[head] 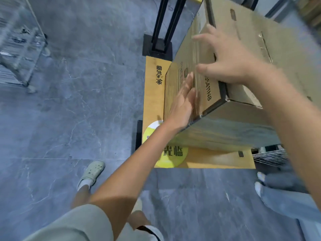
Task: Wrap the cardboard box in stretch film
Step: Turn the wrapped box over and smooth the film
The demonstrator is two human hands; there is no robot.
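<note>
A large brown cardboard box (243,28) with black edge bands stands on a yellow table (152,87). Clear stretch film (196,70) lies in shiny wrinkled bands over its near left side. My left hand (182,105) presses flat, fingers straight, against that left side by the near corner. My right hand (224,58) rests on the top of the box with fingers spread, its thumb over the upper edge. No film roll is in view.
The table has black legs (163,26) on a grey stone floor. A wire rack (19,49) stands at the left. A wire basket (271,157) sits under the table's right end. Another person's legs and shoes (271,186) are at the lower right.
</note>
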